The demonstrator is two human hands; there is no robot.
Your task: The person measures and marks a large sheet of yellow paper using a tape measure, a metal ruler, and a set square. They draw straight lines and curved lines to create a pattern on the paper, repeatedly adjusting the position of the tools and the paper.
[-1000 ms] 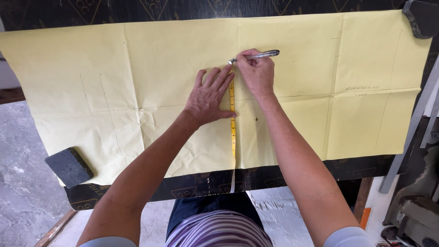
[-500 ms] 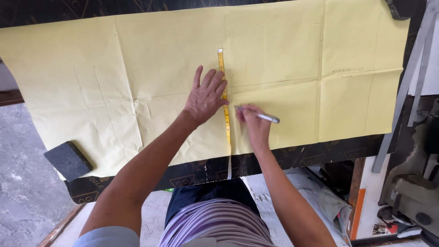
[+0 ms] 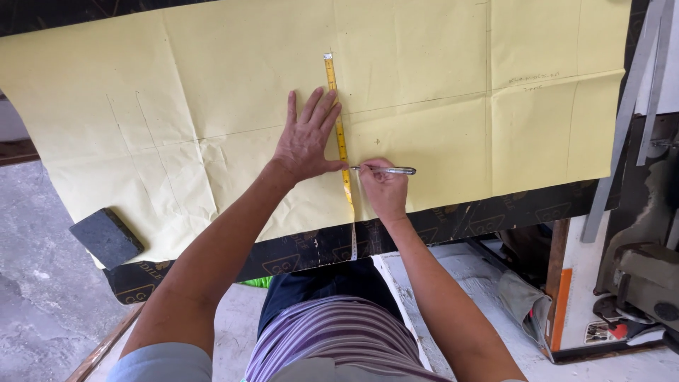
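A large creased sheet of yellow paper (image 3: 212, 85) covers a dark table. A yellow measuring tape (image 3: 332, 81) runs down the sheet's middle and hangs over the near edge. My left hand (image 3: 305, 140) lies flat on the paper, fingers spread, its thumb side pressing against the tape. My right hand (image 3: 385, 187) holds a silver pen (image 3: 392, 170) sideways, its tip touching the paper right beside the tape near the sheet's lower edge.
A dark grey block (image 3: 106, 237) weighs down the paper's lower left corner. The dark table edge (image 3: 495, 219) shows below the sheet. Long metal rulers (image 3: 629, 106) lean at the right, above machinery (image 3: 643, 283) on the floor.
My right hand has carried the pen from the far part of the tape down to its near part. My left hand has stayed on the tape. The view has shifted slightly.
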